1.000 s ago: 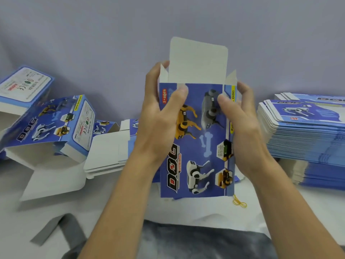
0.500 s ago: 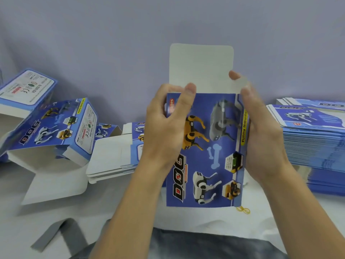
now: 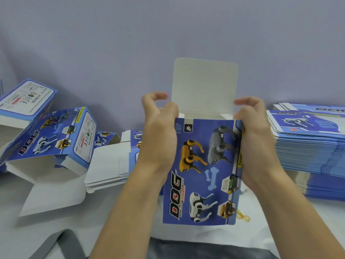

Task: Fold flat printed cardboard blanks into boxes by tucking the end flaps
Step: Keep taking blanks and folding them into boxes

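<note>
- a blue printed cardboard box with toy dog pictures (image 3: 202, 171) stands upright at the centre of the scene, opened into a tube, its top end facing away from the camera.
- the left hand (image 3: 160, 131) grips the box's left wall near the top, its fingers curled inward above the opening.
- the right hand (image 3: 253, 139) grips the right wall, fingertips hooked over the top corner.
- the large white rounded tuck flap (image 3: 204, 85) stands straight up at the far side; the small side flaps look pressed inward, lying across the opening.
- step in hand, as i judge it: closing the top end.
- the next move calls for bending the tall flap toward the camera and slipping its lip inside the near wall.
- a tall stack of flat blue blanks (image 3: 308, 146) sits at right; folded blue boxes (image 3: 54, 137) lie at left.
</note>
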{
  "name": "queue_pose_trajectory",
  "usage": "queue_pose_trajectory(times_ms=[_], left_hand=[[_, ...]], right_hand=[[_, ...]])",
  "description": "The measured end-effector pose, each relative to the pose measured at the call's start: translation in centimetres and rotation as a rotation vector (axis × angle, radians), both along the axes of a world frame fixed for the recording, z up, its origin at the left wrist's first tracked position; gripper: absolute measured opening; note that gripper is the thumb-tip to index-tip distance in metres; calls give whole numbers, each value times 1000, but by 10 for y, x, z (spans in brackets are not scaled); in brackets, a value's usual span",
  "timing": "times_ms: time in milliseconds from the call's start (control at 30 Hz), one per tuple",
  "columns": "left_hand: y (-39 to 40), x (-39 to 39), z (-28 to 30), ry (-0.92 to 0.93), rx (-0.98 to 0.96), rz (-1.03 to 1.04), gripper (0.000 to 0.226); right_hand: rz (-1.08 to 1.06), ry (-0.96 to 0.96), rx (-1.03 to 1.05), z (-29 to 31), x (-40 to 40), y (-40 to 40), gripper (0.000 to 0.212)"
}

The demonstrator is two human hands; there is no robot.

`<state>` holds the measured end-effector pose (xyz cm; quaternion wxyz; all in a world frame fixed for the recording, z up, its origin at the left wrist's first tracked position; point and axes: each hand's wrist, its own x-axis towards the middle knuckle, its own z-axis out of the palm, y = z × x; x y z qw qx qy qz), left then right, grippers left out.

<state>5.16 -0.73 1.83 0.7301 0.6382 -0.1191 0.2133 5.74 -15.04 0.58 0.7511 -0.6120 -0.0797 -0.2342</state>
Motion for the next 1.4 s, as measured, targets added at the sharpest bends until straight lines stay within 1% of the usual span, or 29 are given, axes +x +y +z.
queue_pose_trajectory(times_ms=[67,100,133,167,200,300,333,433,500,533,600,633,700,733,833,900,967,1000,1033,1100,1133,1167,1200,1233,1267,1300,1333,1367,1400], left_hand=[[3,0,-2,39,-54,-31,45],[3,1,-3,47,-45,-54,53],[3,2,-3,47,-35,-79,54],[3,3,-3,31,-17,-93,51],[2,3,-2,9,-10,-91,45],[-1,1,-2,-46,-42,-32,20],[-2,1,-3,-69,-62,-26,18],[1,1,-10,-72,-188,-31,30],[3,2,-13,-41,-198,-31,34],[2,3,-14,-25,-170,-16,34],[-2,4,-12,-7,-89,31,33],[-4,5,-11,-3,-70,40,34],[-4,5,-10,21,-92,17,39],[-3,5,-9,43,-112,-9,39],[-1,-1,-1,93,-147,-98,37],[1,-5,4,78,-180,-165,34],[5,-6,10,57,-177,-260,40],[8,-6,11,48,-143,-272,42],[9,-5,13,45,-94,-258,40],[12,-2,10,64,-15,-186,28],[14,1,7,90,-15,-133,24],[16,4,3,116,-30,-86,23],[18,5,1,148,-42,-62,25],[19,6,0,187,-41,-65,30],[21,7,-1,218,-27,-81,34],[23,9,-1,233,-8,-87,34],[28,13,-2,252,16,-81,33],[32,15,-4,265,51,-73,29],[37,16,-7,259,96,-66,23]], right_hand=[[60,-4,20,-2,1,-3,44],[100,-3,7,-2,1,-3,49],[163,-8,-3,-1,0,-2,47],[210,-19,-12,-1,0,0,42],[213,-23,-5,-1,0,1,37],[67,-15,35,-4,3,0,17],[43,-31,60,-5,3,-1,18],[42,-26,188,-8,3,-3,34],[51,-13,201,-10,3,-4,34],[37,-23,173,-12,2,-5,34],[48,-60,45,-14,2,-7,40],[110,-90,-24,-11,4,-7,41],[271,-139,-105,-7,5,-11,37],[287,-147,-142,-4,7,-14,37],[226,-153,-234,1,2,-19,63],[87,-181,-241,5,-4,-20,63],[5,-198,-89,12,-5,-23,56],[6,-179,9,16,-6,-25,51],[48,-120,80,19,-5,-29,48],[194,6,161,26,-11,-34,40],[261,60,136,29,-14,-34,35],[326,119,62,31,-15,-33,39],[412,108,-67,26,-21,-31,51],[439,150,-75,22,-26,-33,55],[395,222,-45,19,-24,-29,52],[387,297,-82,16,-20,-25,48],[366,317,-136,12,-17,-22,50],[453,338,-140,6,-20,-20,53],[532,374,-228,5,-24,-16,54]])
